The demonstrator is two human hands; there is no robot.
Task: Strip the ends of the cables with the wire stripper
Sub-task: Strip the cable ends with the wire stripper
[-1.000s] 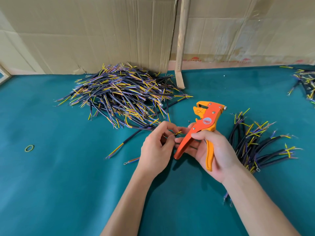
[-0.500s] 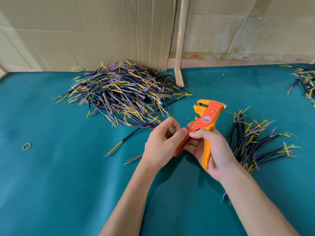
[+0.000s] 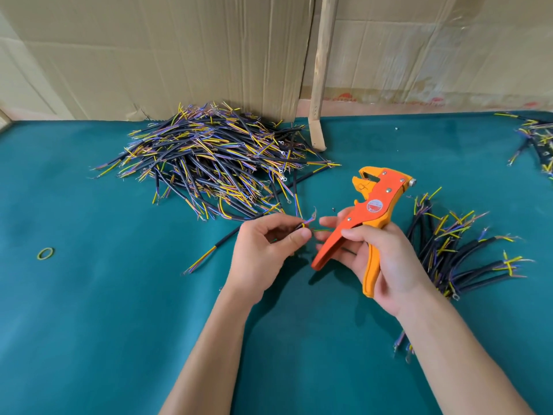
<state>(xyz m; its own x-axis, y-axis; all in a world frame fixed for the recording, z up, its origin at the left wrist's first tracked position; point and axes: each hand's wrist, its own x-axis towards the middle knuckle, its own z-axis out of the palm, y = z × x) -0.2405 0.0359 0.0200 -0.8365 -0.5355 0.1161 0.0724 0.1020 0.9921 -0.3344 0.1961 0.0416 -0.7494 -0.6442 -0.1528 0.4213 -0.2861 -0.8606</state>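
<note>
- Since the earlier frames the left hand (image 3: 263, 250) has moved a little to the left, away from the right hand (image 3: 386, 259); a gap now shows between them, and the wire ends are visible.
- The left hand pinches a cable (image 3: 303, 225) between thumb and curled fingers; most of the cable is hidden in the hand, only its frayed coloured ends stick out to the right.
- The right hand grips the wire stripper (image 3: 371, 211), fingers curled round its handles; the head points far and slightly left, the handles toward the near side.
- The big pile of cables (image 3: 215, 160) lies far left on the green table (image 3: 89, 324); a smaller pile (image 3: 457, 250) lies right, partly hidden behind the right hand.
</note>
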